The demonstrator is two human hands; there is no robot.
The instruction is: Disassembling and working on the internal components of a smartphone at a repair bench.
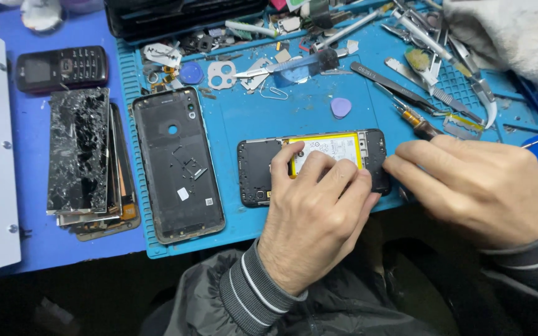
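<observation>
On the blue surface, the opened phone lies under your hands, your left hand pressing spread fingers on its yellow battery, your right hand curled shut at its right end.

Bright, even overhead light, soft shadows, sharp centre, dark foreground, slight wide-angle edge bending.

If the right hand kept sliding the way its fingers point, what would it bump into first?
The right hand points leftward, so it would probably first meet the opened phone it already touches, then the left hand resting on the phone's battery.
</observation>
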